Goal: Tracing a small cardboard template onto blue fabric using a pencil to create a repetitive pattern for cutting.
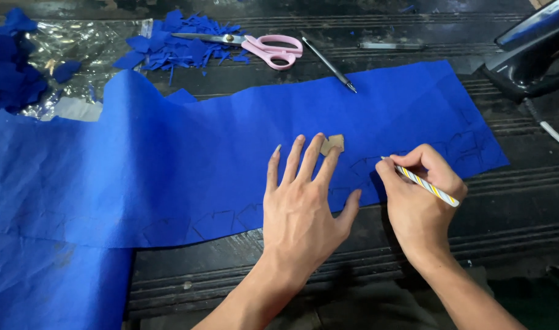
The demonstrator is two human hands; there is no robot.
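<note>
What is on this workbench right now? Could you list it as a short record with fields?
Surface: dark ridged wooden bench
Main material: large sheet of blue felt fabric, pen outlines along its near edge
Left hand: flat on the fabric, fingertips pinning a small tan cardboard template
Right hand: grip closed on a yellow-and-white striped pen, tip on the fabric
Behind: pink-handled scissors beside blue felt scraps; a thin dark pen

You press matt, creased blue cloth (188,165); your pencil (427,185) looks glossy; the scissors (255,46) pair shiny metal with smooth pink plastic.
</note>
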